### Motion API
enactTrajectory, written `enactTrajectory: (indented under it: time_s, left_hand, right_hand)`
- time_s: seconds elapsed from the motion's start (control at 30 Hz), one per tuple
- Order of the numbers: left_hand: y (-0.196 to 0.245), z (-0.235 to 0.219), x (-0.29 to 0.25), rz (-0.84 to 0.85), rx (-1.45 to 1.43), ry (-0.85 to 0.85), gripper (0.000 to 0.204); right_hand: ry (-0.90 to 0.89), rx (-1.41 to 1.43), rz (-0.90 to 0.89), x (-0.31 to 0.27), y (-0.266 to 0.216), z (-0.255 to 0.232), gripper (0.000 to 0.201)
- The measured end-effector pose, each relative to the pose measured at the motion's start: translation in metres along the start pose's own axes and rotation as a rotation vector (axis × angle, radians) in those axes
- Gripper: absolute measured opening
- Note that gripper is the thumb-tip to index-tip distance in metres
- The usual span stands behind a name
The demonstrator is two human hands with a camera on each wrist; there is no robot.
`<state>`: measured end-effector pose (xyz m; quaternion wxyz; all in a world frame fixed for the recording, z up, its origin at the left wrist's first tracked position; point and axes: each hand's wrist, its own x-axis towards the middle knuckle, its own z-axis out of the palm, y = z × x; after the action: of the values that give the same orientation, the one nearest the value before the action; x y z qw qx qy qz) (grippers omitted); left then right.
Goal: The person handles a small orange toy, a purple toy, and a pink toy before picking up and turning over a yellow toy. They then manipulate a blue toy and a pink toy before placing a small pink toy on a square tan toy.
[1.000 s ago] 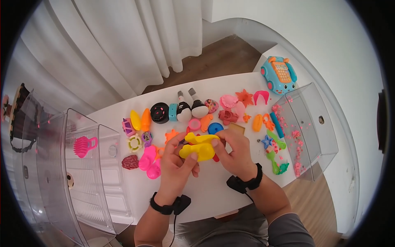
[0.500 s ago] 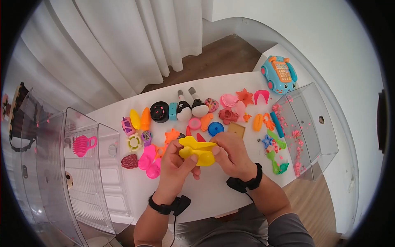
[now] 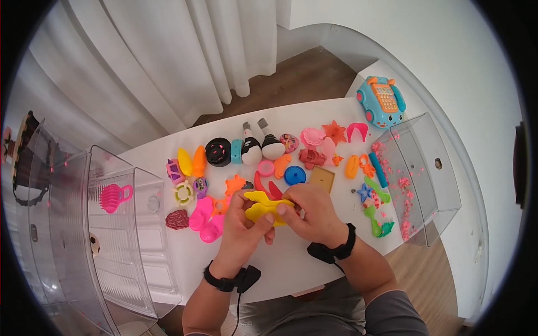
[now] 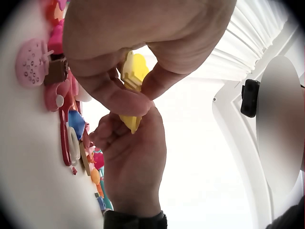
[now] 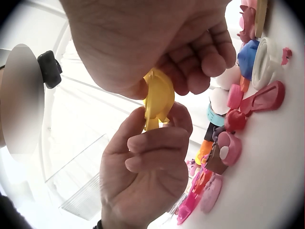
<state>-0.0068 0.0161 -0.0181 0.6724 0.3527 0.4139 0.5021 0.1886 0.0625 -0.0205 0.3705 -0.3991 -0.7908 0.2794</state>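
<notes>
A yellow plastic toy [image 3: 263, 210] with a wavy edge is held between both hands above the white table. My left hand [image 3: 240, 228] pinches its left end, thumb on the near side. The right hand [image 3: 315, 215] grips the other end, thumb on top. In the left wrist view the yellow toy [image 4: 134, 71] shows between finger and thumb. Seen from the right wrist, the toy [image 5: 159, 95] is a rounded yellow piece pinched by both hands. Fingers cover parts of it.
Many toys lie across the table [image 3: 269, 269], including a blue disc [image 3: 295, 175], black wheel [image 3: 218, 152] and tan square tray [image 3: 322, 180]. Clear bins stand left [image 3: 120, 241] and right [image 3: 428, 185]. A toy phone [image 3: 382, 102] sits at the back right.
The yellow toy has tilted between the hands and its near part is more covered. The right hand has shifted slightly left and its thumb lies further over the toy.
</notes>
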Motion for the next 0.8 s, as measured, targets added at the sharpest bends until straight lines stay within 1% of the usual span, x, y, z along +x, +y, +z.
enactTrajectory:
  time_s: [0.3,0.47,0.53,0.73,0.8]
  left_hand:
    - [0.002,0.0006,0.0001,-0.009,0.004,-0.023,0.051]
    - [0.0024,0.003,0.0002,0.002,0.042,-0.027,0.053]
    - [0.0012,0.0036,0.0005,0.016,0.059,-0.022,0.055]
    - [0.0003,0.0035,0.0018,0.026,0.03,-0.027,0.06]
    - [0.004,0.0048,0.0015,0.026,0.037,-0.02,0.067]
  right_hand:
    - [0.024,-0.013,-0.011,-0.0003,-0.0015,0.0011,0.016]
    - [0.04,0.0,-0.004,-0.0012,0.0006,0.0029,0.018]
    - [0.082,0.032,-0.037,-0.0021,0.0026,0.0057,0.021]
    - [0.002,0.03,-0.024,-0.0026,0.0003,0.0002,0.026]
    - [0.006,0.04,-0.052,-0.0019,0.0002,0.0002,0.026]
